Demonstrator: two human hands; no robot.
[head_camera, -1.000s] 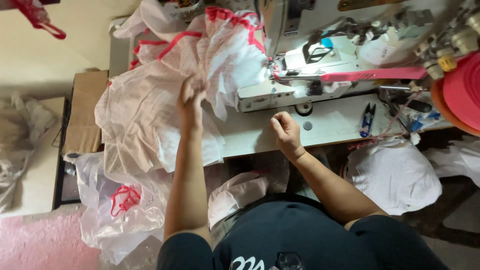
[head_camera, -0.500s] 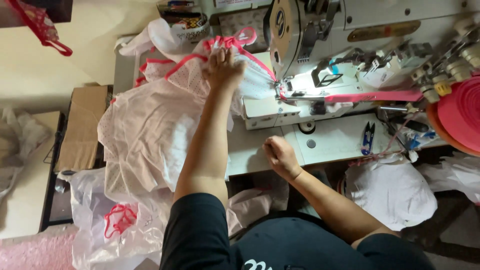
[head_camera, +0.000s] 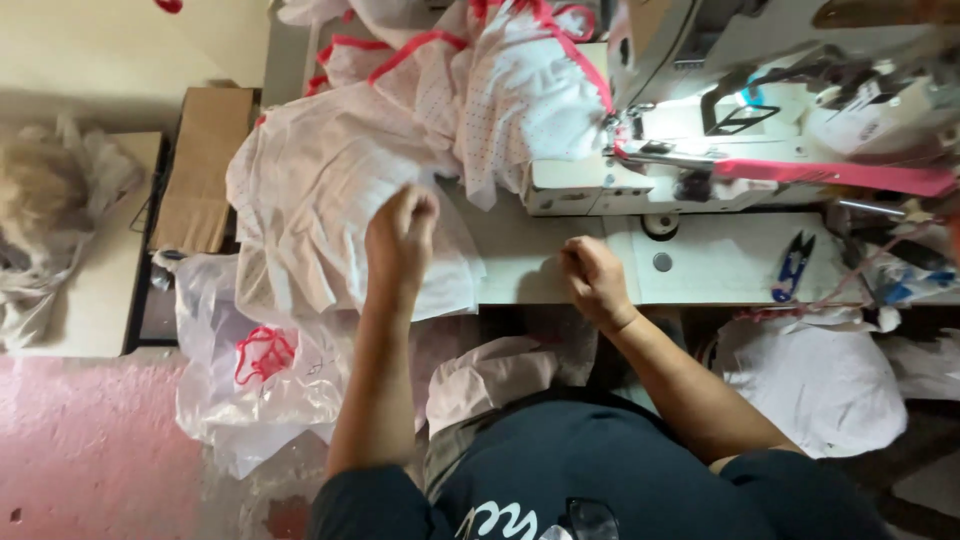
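While left hand (head_camera: 402, 232) fists white fabric (head_camera: 320, 200), right hand (head_camera: 595, 280) curled on table (head_camera: 720, 265)

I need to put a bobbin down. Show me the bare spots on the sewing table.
Bare table runs from the right hand to the snips, below the machine. A narrower strip lies between the right hand and the left hand. Left of that, white fabric covers everything; the far right edge is cluttered.

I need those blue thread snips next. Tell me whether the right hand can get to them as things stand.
Probably yes. The right hand rests closed on the table edge, and the blue thread snips lie on the same white table to its right, with only bare tabletop between them.
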